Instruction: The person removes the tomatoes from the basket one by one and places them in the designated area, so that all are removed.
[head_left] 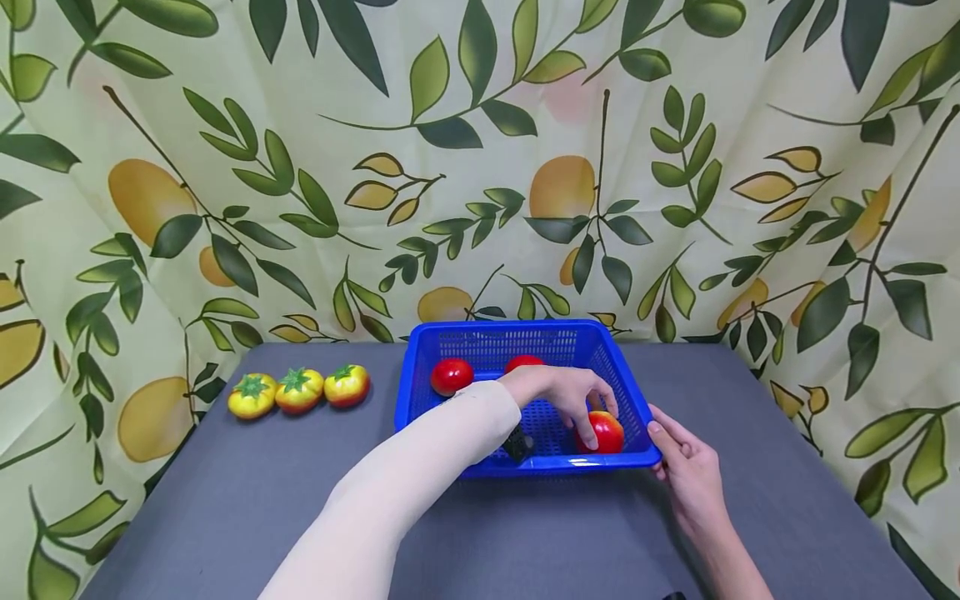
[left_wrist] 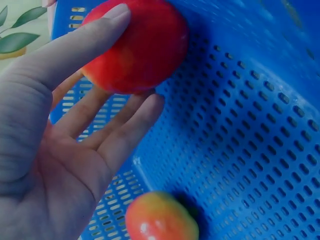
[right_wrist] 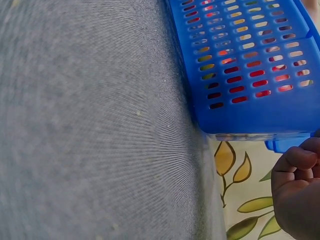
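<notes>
Pale sleeve (head_left: 420,475) foremost, the left hand (head_left: 572,395) grips a red fruit (head_left: 607,433), best held by its sides, inside the blue basket (head_left: 510,327), beside the near right corner (head_left: 647,457) that the right hand (head_left: 692,465) pinches and should brace.

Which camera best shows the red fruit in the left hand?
Left wrist: the red fruit is large, partly covered by the left hand. Head shows it smaller, partly hidden. Right wrist shows just red patches through slots in the basket; which fruit, unclear.
</notes>
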